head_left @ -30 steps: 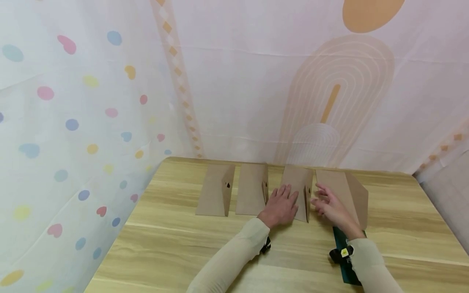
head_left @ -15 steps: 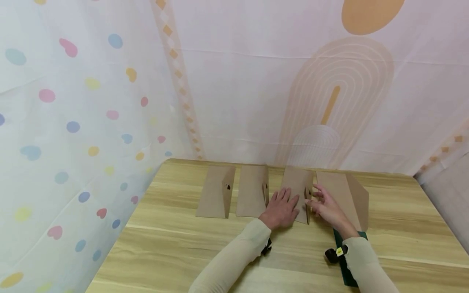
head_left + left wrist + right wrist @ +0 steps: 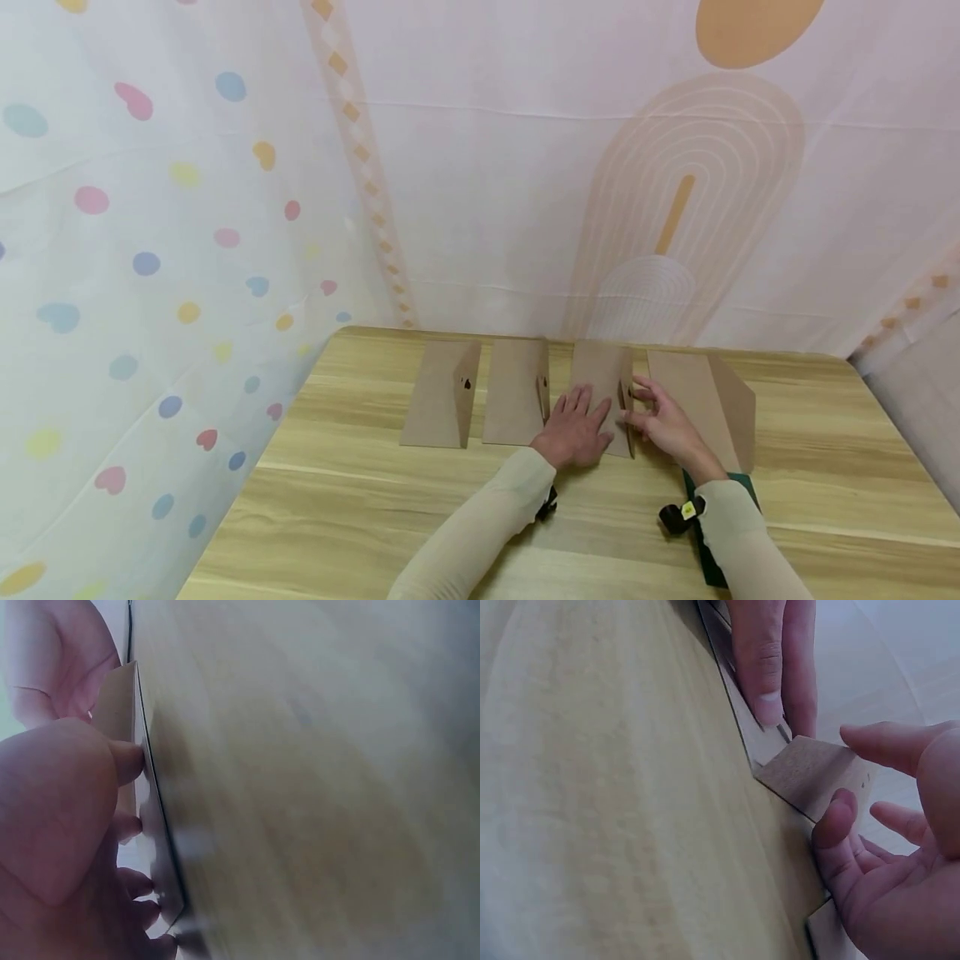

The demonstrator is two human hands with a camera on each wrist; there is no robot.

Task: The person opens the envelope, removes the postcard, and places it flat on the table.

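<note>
Brown folded cardboard pieces stand in a row in the head view. The left hand (image 3: 573,432) lies palm down on the third cardboard piece (image 3: 596,367), fingers spread on its flat panel. That piece's narrow flap (image 3: 806,776) stands up at its right side. At the flap is the right hand (image 3: 670,429), its thumb and fingertips against it and the fingers loosely extended, not closed round it. In the left wrist view, the left fingertips (image 3: 129,761) press on the panel near its thin dark lower edge.
Two similar cardboard pieces (image 3: 435,392), (image 3: 513,392) stand to the left, flaps raised. A wider fourth cardboard piece (image 3: 686,392) lies right of the right hand. A dark green flat item (image 3: 708,558) lies partly under the right forearm. A patterned curtain (image 3: 480,208) hangs behind the wooden table (image 3: 337,500).
The right hand has moved left from the fourth piece to the third piece's flap. The third piece has shifted slightly left. The left hand stays on its panel.
</note>
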